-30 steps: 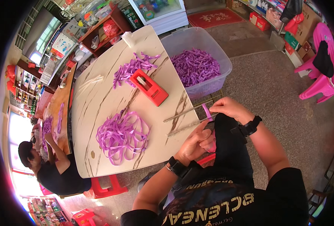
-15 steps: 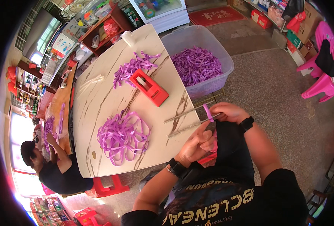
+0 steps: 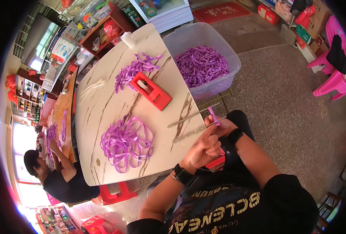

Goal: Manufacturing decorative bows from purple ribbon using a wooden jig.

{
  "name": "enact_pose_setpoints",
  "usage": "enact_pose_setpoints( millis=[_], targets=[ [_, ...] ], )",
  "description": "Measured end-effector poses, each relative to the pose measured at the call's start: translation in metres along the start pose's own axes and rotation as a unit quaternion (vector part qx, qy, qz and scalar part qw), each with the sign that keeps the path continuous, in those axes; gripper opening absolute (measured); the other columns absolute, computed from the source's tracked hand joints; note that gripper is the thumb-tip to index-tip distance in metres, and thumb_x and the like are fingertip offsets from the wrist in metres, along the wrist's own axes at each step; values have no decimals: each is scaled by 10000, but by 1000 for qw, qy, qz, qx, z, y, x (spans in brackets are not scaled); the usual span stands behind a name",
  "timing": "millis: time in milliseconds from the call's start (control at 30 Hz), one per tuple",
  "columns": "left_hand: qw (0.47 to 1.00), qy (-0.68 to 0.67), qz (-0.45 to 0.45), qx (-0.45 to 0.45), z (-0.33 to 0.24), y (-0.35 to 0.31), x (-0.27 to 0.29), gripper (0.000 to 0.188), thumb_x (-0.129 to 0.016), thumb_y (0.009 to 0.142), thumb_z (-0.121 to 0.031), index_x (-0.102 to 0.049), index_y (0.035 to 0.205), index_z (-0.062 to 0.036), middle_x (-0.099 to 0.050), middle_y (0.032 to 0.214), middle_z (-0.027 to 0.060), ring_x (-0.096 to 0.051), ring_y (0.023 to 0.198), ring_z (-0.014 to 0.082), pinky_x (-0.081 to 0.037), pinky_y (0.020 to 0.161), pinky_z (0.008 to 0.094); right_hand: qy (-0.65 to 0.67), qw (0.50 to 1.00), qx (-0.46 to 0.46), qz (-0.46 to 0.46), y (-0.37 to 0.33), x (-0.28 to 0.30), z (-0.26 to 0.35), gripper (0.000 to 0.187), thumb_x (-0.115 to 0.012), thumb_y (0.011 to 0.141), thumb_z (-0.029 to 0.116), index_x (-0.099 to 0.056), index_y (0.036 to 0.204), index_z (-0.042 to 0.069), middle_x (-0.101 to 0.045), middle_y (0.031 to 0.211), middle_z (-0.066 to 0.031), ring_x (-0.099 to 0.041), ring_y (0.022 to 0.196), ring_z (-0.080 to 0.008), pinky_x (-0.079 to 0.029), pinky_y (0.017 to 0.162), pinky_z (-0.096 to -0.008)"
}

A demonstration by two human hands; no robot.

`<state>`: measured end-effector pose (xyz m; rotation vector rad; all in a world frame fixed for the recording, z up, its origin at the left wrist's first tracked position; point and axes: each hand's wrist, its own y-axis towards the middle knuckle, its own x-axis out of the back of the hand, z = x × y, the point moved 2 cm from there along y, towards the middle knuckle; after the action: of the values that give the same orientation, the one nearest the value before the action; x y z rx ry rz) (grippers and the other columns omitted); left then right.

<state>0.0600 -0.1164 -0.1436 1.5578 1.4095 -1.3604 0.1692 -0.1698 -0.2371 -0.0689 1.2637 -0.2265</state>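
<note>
A short purple ribbon (image 3: pixel 213 116) is wrapped around the two thin metal rods (image 3: pixel 188 119) that stick out past the table's right edge. My right hand (image 3: pixel 224 128) is closed at the ribbon from the right, its fingertips partly behind it. From below, my left hand (image 3: pixel 204 149) reaches the lower end of the ribbon with its index finger stretched up; the other fingers are curled in. On the table left of my hands lies a loose heap of long purple ribbon (image 3: pixel 127 144). Farther off sit a red tape dispenser (image 3: pixel 151 91) and a pile of short purple ribbon pieces (image 3: pixel 132 72).
The marble-patterned table (image 3: pixel 102 103) carries white sticks (image 3: pixel 91 89) and a white cup-like item (image 3: pixel 127 39). A clear plastic bin (image 3: pixel 234 66) full of purple pieces stands beyond its right edge. At left, a person (image 3: pixel 65 179) handles purple ribbon at a wooden table (image 3: pixel 68 138).
My right hand has moved left and its fingers now sit closer behind the ribbon. The right forearm has swung inward. My left hand stays at the ribbon's lower end.
</note>
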Motion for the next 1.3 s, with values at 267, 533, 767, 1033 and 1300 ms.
enact_pose_setpoints(
  millis=[267,533,767,1033,1300],
  targets=[
    [1000,12,-1,-10,0,-2,-1,548,-479,799,-51,-248,1293,-114,-300,629,-31,-311,538,70,-270,513,200,-279,936,19,-214,-39,-27,49,278,-484,864,300,-546,737,61,-528,661,15,-500,634,-111,-396,611,-251],
    [1000,25,0,-4,-1,-1,0,549,-492,798,-69,-247,1288,-106,-315,643,-31,-312,544,75,-264,516,203,-783,460,253,-334,-53,-105,50,318,-652,681,368,-554,654,66,-522,609,-70,-543,568,-253,-424,521,-346],
    [1000,21,-6,-12,0,-1,1,591,-515,774,-66,-228,1290,-82,-326,647,-26,-326,558,83,-277,528,209,-723,599,148,-312,-48,-81,64,261,-638,707,291,-595,696,34,-605,661,-88,-573,585,-200,-435,540,-312],
    [1000,11,-3,-16,-1,-4,-1,586,-491,770,-43,-226,1291,-82,-321,639,-24,-329,553,86,-289,535,210,-335,924,-19,-182,-29,-29,54,158,-593,801,257,-578,851,108,-514,694,69,-440,607,-42,-350,556,-201],
    [1000,11,5,-11,1,0,-1,570,-499,778,-55,-242,1286,-85,-307,626,-27,-324,542,80,-290,534,205,-37,999,27,13,2,16,1,175,-530,843,203,-532,950,64,-569,841,-15,-549,812,-132,-429,765,-283]
  ],
)
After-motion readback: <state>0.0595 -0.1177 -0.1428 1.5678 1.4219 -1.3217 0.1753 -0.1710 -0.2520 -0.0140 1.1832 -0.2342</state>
